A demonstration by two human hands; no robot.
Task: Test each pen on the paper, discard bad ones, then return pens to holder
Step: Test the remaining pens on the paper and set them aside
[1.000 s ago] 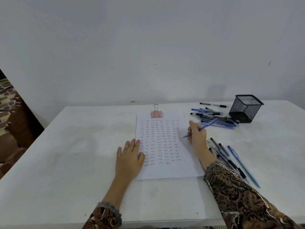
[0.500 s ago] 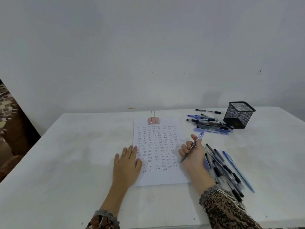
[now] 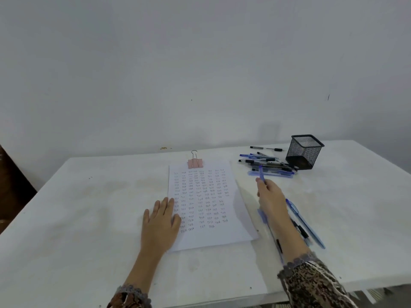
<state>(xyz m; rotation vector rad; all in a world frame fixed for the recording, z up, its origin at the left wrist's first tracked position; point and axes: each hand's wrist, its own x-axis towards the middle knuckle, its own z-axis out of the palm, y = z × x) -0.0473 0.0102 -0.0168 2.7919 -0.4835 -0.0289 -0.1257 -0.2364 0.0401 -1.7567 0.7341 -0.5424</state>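
Note:
A white sheet of paper covered with rows of small written test marks lies in the middle of the table. My left hand rests flat on its left edge. My right hand is off the paper to the right and pinches a blue pen that points away toward a far pile of pens. A black mesh holder stands just right of that pile. A second group of pens lies by my right forearm, partly hidden under it.
A pink binder clip holds the top of the paper. The white table stands against a plain wall, with its left edge beside a dark brown object. One black pen lies alone behind the far pile.
My right hand lifted the blue pen off the lower right of the paper and carried it right and away, toward the far pile. My left hand stayed on the paper.

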